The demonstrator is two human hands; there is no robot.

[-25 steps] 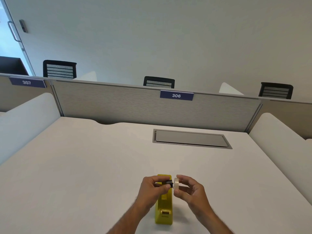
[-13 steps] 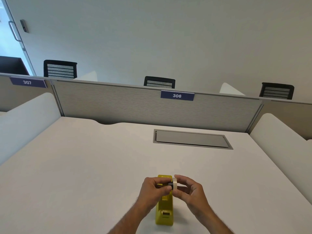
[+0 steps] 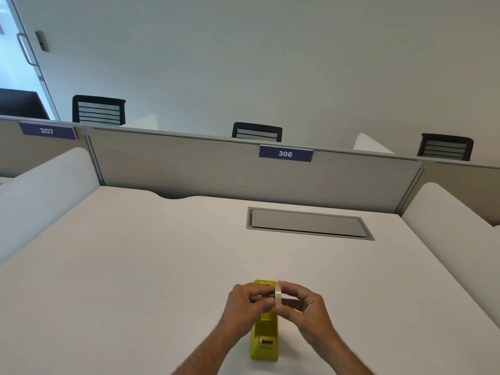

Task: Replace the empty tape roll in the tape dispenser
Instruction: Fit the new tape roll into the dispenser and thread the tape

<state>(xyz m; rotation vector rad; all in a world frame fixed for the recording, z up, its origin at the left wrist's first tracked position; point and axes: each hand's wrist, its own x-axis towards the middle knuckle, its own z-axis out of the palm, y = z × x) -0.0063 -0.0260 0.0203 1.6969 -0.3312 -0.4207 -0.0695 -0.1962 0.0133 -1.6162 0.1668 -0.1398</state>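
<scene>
Head view: at far left a label (image 3: 48,130) reading 307 sits on the divider (image 3: 189,163). Low on the white desk (image 3: 135,266), the left hand (image 3: 243,304) pinches a small dark hub (image 3: 271,294) between thumb and fingers. The hub meets the pale tape roll (image 3: 278,295), held upright and edge-on by the right hand (image 3: 305,307), fingers closed on it. Both are held just above the yellow dispenser (image 3: 265,339), which stands on the desk between the wrists. Farther back and right lie a grey hatch (image 3: 308,224) and the 306 label (image 3: 285,153).
</scene>
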